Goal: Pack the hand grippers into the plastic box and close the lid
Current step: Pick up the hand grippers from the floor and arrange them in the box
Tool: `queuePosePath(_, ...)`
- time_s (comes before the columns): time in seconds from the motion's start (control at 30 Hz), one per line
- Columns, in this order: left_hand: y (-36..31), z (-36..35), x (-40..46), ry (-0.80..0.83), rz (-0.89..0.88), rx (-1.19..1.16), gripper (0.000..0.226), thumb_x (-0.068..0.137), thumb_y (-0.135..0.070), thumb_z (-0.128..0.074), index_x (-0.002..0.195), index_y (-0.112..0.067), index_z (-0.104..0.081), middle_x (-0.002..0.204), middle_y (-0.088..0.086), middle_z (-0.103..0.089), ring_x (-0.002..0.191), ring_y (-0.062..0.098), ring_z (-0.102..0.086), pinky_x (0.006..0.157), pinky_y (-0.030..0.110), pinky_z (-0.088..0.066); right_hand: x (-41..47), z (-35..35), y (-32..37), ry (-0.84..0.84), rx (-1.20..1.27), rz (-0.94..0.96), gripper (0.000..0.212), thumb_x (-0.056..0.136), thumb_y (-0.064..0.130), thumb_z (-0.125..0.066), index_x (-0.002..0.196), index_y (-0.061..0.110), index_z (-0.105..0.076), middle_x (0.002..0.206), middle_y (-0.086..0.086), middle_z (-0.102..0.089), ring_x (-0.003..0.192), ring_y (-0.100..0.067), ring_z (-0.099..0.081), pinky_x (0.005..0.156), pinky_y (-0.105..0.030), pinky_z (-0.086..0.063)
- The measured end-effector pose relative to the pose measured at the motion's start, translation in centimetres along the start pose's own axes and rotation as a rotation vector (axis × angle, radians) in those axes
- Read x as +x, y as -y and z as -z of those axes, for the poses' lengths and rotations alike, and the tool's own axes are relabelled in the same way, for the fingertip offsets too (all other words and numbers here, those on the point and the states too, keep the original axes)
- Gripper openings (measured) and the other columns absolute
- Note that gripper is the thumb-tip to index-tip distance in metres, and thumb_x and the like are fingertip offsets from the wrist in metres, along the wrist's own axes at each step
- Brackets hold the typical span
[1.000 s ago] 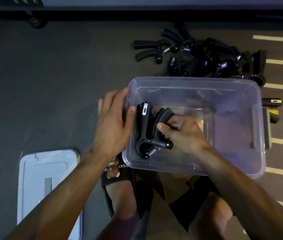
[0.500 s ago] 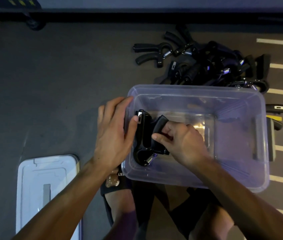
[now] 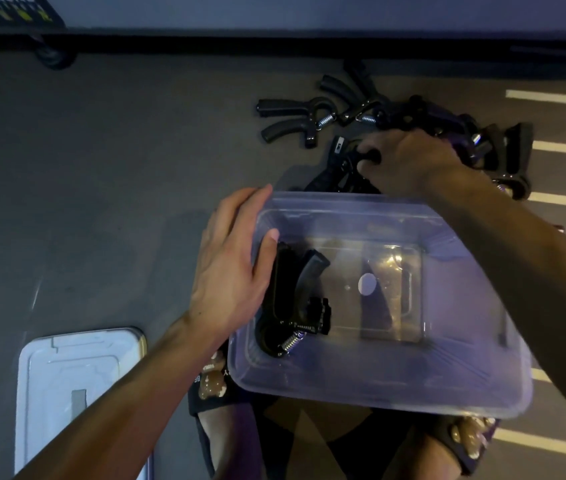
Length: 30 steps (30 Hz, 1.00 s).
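One hand gripper (image 3: 292, 299) lies inside the plastic box (image 3: 378, 386), against its left wall, spring end toward the person. The rest sit in a tangled pile (image 3: 454, 133) on the floor just beyond the box's far rim, with a loose one (image 3: 288, 121) off to the far left of the box. The lid (image 3: 77, 386) lies on the floor well to the left of the box, so closing is a long way off.

The likely trouble is the tangle: handles and springs look interlocked, so lifting one may drag neighbours along and drop them short of the box, or knock its far rim. The box seems light and nearly empty, and could slide if bumped.

The right hand (image 3: 409, 161) reaches over the far rim, palm down, fingers curled around a gripper (image 3: 340, 164) at the near edge of the pile; the grip looks closed, though the fingertips are hidden. The left hand (image 3: 229, 271) lies open and flat against the box's left wall, thumb hooked over the rim, holding nothing.
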<state>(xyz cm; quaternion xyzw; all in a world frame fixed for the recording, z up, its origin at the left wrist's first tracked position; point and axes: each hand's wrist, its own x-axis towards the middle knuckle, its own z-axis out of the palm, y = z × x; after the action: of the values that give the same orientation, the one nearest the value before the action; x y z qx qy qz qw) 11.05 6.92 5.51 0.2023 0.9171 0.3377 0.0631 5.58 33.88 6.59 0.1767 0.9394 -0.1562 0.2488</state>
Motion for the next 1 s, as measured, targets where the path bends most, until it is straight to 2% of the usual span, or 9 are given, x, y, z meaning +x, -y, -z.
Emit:
queuePosePath(0.07, 0.0, 0.0, 0.0, 0.005, 0.003, -0.006, 0.047, 0.106, -0.02, -0.052, 0.152, -0.016, -0.043, 0.147, -0.002, -0.044, 0.137, 0.015, -0.045, 0.115, 0.041, -0.039, 0.6, -0.3, 0.4, 0.005, -0.062, -0.037, 0.04, 0.096, 0.045, -0.046, 0.134, 0.038, -0.053, 0.137, -0.009, -0.058, 0.128, -0.036, -0.052, 0.11, -0.049, -0.029)
queuePosePath(0.2, 0.0, 0.0, 0.1, 0.005, 0.012, -0.021, 0.047, 0.106, -0.02, -0.053, 0.152, -0.017, -0.044, 0.147, -0.004, -0.044, 0.137, 0.012, -0.045, 0.116, 0.039, -0.039, 1.1, -0.2, 0.7, 0.01, -0.069, -0.081, 0.041, 0.092, 0.041, -0.052, 0.133, 0.035, -0.053, 0.135, -0.006, -0.059, 0.127, -0.034, -0.052, 0.111, -0.051, -0.025)
queuePosePath(0.4, -0.2, 0.0, 0.2, 0.005, 0.026, -0.032, 0.047, 0.106, -0.022, -0.053, 0.151, -0.018, -0.044, 0.146, -0.006, -0.044, 0.137, 0.009, -0.044, 0.115, 0.035, -0.039, 1.2, 0.3, 0.4, 0.028, 0.023, -0.119, 0.035, 0.086, 0.046, -0.065, 0.119, 0.036, -0.059, 0.107, 0.001, -0.062, 0.113, -0.026, -0.056, 0.112, -0.049, -0.021)
queuePosePath(0.5, -0.2, 0.0, 0.1, 0.003, 0.02, -0.033, 0.047, 0.105, -0.021, -0.053, 0.152, -0.018, -0.044, 0.146, -0.006, -0.044, 0.137, 0.009, -0.044, 0.115, 0.037, -0.039, 0.8, 0.4, 0.1, -0.049, 0.107, -0.147, 0.039, 0.075, 0.05, -0.077, 0.108, 0.034, -0.064, 0.095, 0.004, -0.063, 0.098, -0.022, -0.056, 0.111, -0.046, -0.023)
queuePosePath(0.67, -0.1, 0.0, 0.1, 0.001, 0.028, -0.041, 0.047, 0.105, -0.022, -0.053, 0.152, -0.019, -0.044, 0.146, -0.005, -0.045, 0.137, 0.011, -0.045, 0.116, 0.04, -0.039, -0.9, 0.8, -1.7, -0.186, 0.374, -0.093, 0.035, 0.065, 0.054, -0.082, 0.095, 0.038, -0.072, 0.103, 0.01, -0.071, 0.107, -0.016, -0.062, 0.109, -0.045, -0.037)
queuePosePath(0.73, 0.0, -0.1, 0.1, 0.001, 0.024, -0.041, 0.047, 0.105, -0.022, -0.053, 0.152, -0.019, -0.044, 0.146, -0.005, -0.045, 0.137, 0.012, -0.045, 0.116, 0.041, -0.039, -1.9, 1.0, -2.5, -0.24, 0.522, -0.011, 0.03, 0.068, 0.051, -0.08, 0.094, 0.037, -0.075, 0.1, 0.008, -0.074, 0.095, -0.01, -0.066, 0.098, -0.033, -0.048)
queuePosePath(0.8, 0.1, -0.1, 0.1, 0.0, 0.015, -0.035, 0.047, 0.105, -0.022, -0.053, 0.151, -0.019, -0.045, 0.146, -0.004, -0.045, 0.137, 0.014, -0.045, 0.116, 0.042, -0.039, -3.4, 1.6, -2.5, -0.286, 0.703, 0.087, 0.022, 0.08, 0.035, -0.078, 0.1, 0.028, -0.077, 0.098, -0.001, -0.077, 0.085, -0.01, -0.068, 0.082, -0.021, -0.053)
queuePosePath(0.9, 0.0, 0.1, 0.1, 0.008, 0.002, -0.016, 0.047, 0.105, -0.026, -0.052, 0.151, -0.019, -0.045, 0.146, -0.004, -0.046, 0.137, 0.015, -0.045, 0.116, 0.044, -0.037, -5.8, 2.9, -2.0, -0.398, 1.023, 0.151, 0.018, 0.086, 0.021, -0.071, 0.103, 0.02, -0.077, 0.093, -0.008, -0.077, 0.089, -0.026, -0.075, 0.078, -0.032, -0.061)
queuePosePath(1.0, -0.3, 0.9, -0.2, -0.027, 0.015, -0.04, 0.045, 0.105, -0.029, -0.052, 0.149, -0.02, -0.047, 0.147, -0.007, -0.046, 0.134, 0.013, -0.044, 0.112, 0.044, -0.042, -8.4, 4.4, -1.4, -0.456, 1.165, 0.243, 0.017, 0.093, 0.017, -0.063, 0.108, 0.013, -0.069, 0.094, -0.008, -0.074, 0.085, -0.023, -0.077, 0.066, -0.022, -0.055)
